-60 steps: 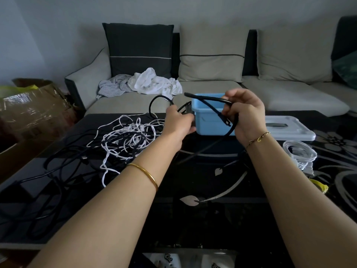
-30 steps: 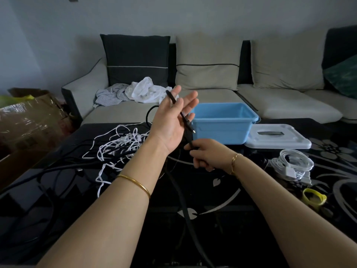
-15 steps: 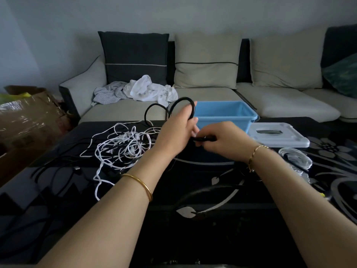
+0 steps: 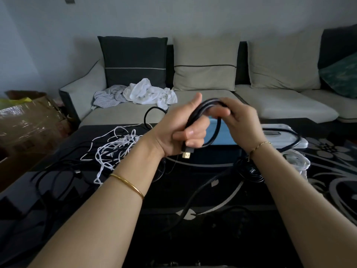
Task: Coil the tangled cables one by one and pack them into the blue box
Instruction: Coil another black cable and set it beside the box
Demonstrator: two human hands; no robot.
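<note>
Grip check: your left hand clamps the black HDMI cable, right hand pinching above it. One more loop than a moment ago, tail below still unwound.

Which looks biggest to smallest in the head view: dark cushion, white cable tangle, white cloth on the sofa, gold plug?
1. dark cushion and white cable tangle: similar spread; the tangle is nearer, so unranked.
2. white cloth
3. gold plug

No readable text, label, brand, number or sign shows on anything in view
</note>
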